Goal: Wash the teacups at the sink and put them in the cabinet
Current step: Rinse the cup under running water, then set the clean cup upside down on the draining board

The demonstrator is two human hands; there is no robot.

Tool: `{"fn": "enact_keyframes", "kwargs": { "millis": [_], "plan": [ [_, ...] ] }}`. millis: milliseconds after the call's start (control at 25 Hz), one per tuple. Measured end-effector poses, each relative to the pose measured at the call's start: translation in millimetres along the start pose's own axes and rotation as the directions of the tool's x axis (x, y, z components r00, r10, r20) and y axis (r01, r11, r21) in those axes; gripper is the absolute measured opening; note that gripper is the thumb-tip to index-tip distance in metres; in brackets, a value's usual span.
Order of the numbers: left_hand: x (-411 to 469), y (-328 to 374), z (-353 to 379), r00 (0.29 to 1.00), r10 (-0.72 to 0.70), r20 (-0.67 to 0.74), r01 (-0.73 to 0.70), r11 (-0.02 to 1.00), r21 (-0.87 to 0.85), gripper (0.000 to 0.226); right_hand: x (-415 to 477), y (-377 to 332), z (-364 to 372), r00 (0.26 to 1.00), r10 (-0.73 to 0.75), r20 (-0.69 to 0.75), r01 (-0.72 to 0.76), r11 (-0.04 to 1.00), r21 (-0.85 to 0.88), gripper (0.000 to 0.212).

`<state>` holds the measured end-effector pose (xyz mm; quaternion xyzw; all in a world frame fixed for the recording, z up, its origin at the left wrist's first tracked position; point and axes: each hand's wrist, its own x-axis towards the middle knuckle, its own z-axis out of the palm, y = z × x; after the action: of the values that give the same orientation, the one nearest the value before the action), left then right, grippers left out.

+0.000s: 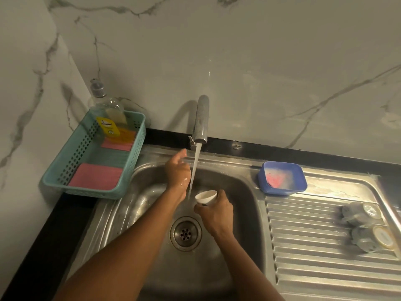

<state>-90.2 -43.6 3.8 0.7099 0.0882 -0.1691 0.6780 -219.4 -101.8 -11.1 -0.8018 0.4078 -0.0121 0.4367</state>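
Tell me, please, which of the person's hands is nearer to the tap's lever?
The left hand: its fingertips reach up just below the tap's lever. The right hand is lower over the sink, holding a white teacup.

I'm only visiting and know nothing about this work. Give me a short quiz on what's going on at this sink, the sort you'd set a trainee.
1. True or false: water is running from the tap.
2. Which hand holds the white teacup? A. left B. right C. both
3. Fill in: the soap bottle stands in the teal ____.
Key: 1 true; 2 B, the right hand; 3 basket.
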Motion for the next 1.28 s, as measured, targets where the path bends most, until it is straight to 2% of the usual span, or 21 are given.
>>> {"fn": "enact_keyframes", "kwargs": {
  "millis": [80, 160, 360, 400, 480, 560, 600, 640, 720, 800, 880, 920, 960, 1040, 1160, 1280],
  "plan": [
    [2, 10, -2, 0.994, 0.112, 0.008, -0.113, 0.99, 0.079, 0.063, -6, 3, 2, 1.0, 0.012, 0.003, -0.012, 1.0, 0.005, 0.056],
    [6, 18, -2, 0.983, 0.178, 0.044, -0.183, 0.973, 0.141, 0.064, -11, 4, 1, 1.0, 0.017, 0.011, -0.017, 0.999, 0.032, 0.055],
    [0, 28, -1, 0.923, 0.244, 0.297, -0.327, 0.904, 0.273, 0.068, -22, 4, 5, 0.998, 0.03, 0.055, -0.033, 0.998, 0.057, 0.053],
    [-3, 29, -2, 0.93, 0.221, 0.294, -0.304, 0.912, 0.275, 0.069, -24, 4, 4, 0.997, 0.035, 0.073, -0.039, 0.998, 0.053, 0.055],
    [-6, 22, -7, 0.961, 0.198, 0.194, -0.251, 0.918, 0.305, 0.06, -27, 6, 4, 0.988, 0.063, 0.139, -0.068, 0.997, 0.031, 0.059],
    [-17, 5, -13, 0.972, 0.203, 0.12, -0.234, 0.898, 0.373, 0.026, -32, 6, 1, 0.963, 0.144, 0.228, -0.184, 0.968, 0.169, 0.063],
    [-25, -7, -18, 0.975, 0.19, 0.112, -0.22, 0.876, 0.429, 0.022, -34, 6, 0, 0.942, 0.196, 0.274, -0.268, 0.929, 0.256, 0.065],
    [-32, -21, -23, 0.98, 0.17, 0.105, -0.199, 0.859, 0.471, 0.027, -35, 7, -1, 0.923, 0.227, 0.31, -0.329, 0.884, 0.332, 0.063],
    [-58, -38, -34, 0.992, 0.078, 0.099, -0.116, 0.866, 0.486, 0.029, -39, 5, -10, 0.907, 0.228, 0.353, -0.365, 0.843, 0.394, 0.047],
    [-88, -39, -42, 0.974, -0.144, 0.174, 0.058, 0.904, 0.423, 0.036, -43, 0, -20, 0.906, 0.2, 0.373, -0.357, 0.836, 0.417, 0.041],
    [-115, -27, -43, 0.858, -0.398, 0.324, 0.276, 0.89, 0.362, 0.058, -48, -9, -31, 0.923, 0.14, 0.36, -0.282, 0.879, 0.383, 0.044],
    [-128, -17, -44, 0.809, -0.454, 0.375, 0.352, 0.883, 0.311, 0.065, -52, -16, -36, 0.929, 0.095, 0.357, -0.227, 0.909, 0.351, 0.043],
    [-141, -2, -44, 0.791, -0.463, 0.4, 0.4, 0.886, 0.234, 0.067, -58, -24, -43, 0.934, 0.051, 0.355, -0.173, 0.931, 0.322, 0.043],
    [-164, 30, -46, 0.822, -0.411, 0.395, 0.4, 0.91, 0.114, 0.065, -72, -45, -62, 0.933, -0.01, 0.36, -0.105, 0.949, 0.296, 0.046],
    [-196, 84, -48, 0.851, -0.31, 0.425, 0.328, 0.944, 0.032, 0.058, -91, -83, -99, 0.92, -0.104, 0.378, -0.003, 0.962, 0.272, 0.05],
    [-229, 137, -47, 0.89, -0.105, 0.443, 0.16, 0.983, -0.087, 0.039, -112, -126, -143, 0.925, -0.27, 0.267, 0.229, 0.958, 0.175, 0.045]
  ]
}}
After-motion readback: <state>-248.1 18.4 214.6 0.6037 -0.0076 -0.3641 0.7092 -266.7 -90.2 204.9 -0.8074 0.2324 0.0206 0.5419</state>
